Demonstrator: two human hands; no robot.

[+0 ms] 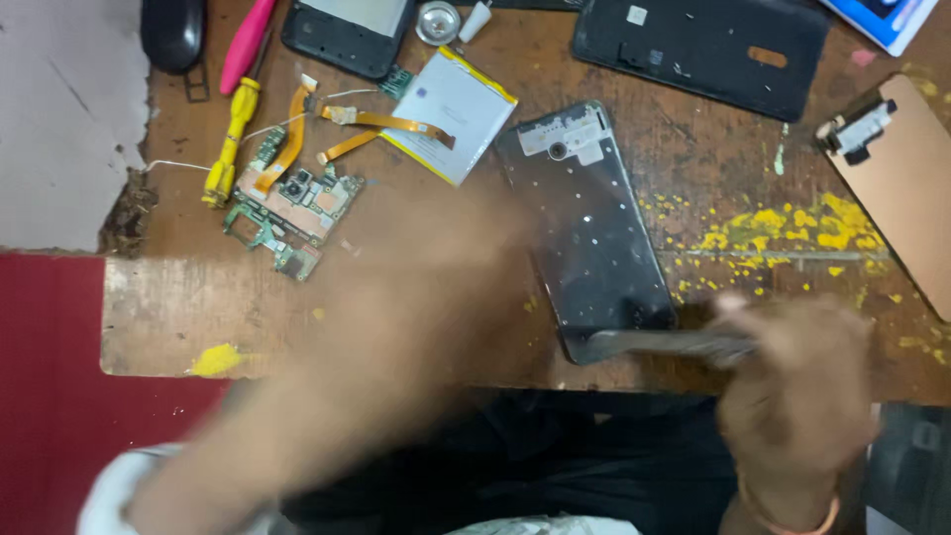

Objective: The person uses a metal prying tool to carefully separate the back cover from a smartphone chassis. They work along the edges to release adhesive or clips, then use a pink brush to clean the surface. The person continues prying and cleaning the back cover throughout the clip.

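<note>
A stripped black phone frame (591, 228) lies screen-down on the worn wooden bench (693, 149). My right hand (792, 396) is closed on a thin metal tool (664, 344) whose tip rests at the frame's near edge. My left hand (436, 287) is a motion blur just left of the frame; whether it holds anything cannot be made out.
A green circuit board (297, 203) with orange flex cables (386, 124) and a white battery (456, 104) lie at the back left. A yellow screwdriver (230, 144), a pink tool (246, 45), black phone covers (703, 50) and a tan clipboard (906, 178) surround them.
</note>
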